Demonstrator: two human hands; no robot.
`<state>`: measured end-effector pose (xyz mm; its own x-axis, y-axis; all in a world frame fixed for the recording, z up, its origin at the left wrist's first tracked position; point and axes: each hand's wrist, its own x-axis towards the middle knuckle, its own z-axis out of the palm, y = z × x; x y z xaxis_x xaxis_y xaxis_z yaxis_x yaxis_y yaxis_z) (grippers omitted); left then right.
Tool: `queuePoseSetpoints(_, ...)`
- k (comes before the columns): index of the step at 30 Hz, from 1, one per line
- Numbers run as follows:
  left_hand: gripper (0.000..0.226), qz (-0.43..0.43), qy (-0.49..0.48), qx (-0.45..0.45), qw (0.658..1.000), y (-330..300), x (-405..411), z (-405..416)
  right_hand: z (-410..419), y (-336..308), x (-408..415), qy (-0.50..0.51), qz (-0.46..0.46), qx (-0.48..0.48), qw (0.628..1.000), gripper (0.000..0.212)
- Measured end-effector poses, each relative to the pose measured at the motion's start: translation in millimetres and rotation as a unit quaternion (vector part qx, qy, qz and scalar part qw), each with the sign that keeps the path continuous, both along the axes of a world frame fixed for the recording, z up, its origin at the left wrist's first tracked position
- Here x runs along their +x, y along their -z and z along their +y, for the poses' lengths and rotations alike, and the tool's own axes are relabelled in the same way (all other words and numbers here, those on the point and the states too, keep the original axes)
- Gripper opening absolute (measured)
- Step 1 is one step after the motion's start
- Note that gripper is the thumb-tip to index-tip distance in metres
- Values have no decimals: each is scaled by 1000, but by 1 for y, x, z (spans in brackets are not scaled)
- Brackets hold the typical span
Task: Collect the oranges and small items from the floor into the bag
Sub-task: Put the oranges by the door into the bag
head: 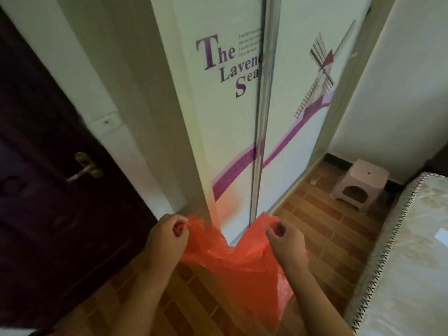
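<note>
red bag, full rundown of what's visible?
The red bag is thin, translucent plastic, crinkled, hanging upright above the wood-pattern floor in front of the wardrobe. Its two top handles are pulled apart: the left hand pinches one, the right hand the other. Contents cannot be made out.

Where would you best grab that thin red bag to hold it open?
By its two top handle loops, one per side, from above. The left hand and right hand each pinch one, and the red plastic bag hangs limp between them.
</note>
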<state>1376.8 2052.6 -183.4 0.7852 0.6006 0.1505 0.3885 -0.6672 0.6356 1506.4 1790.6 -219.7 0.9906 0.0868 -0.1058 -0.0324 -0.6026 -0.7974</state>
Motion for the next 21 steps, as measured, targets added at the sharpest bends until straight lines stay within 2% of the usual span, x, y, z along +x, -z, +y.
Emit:
queuePoseSetpoints(2,18,-16,-28,0,999,-6,-20,15,18,-8,-6,-28,-9,3,1000,2)
queuePoseSetpoints(10,20,-62,-51,14,997,-22,-89,58,100,-35,-63,-106,-76,-55,990,3)
queuePoseSetpoints(21,14,-54,-141,-4,989,-10,-249,184,239,-47,-190,-178,-95,-105,974,11)
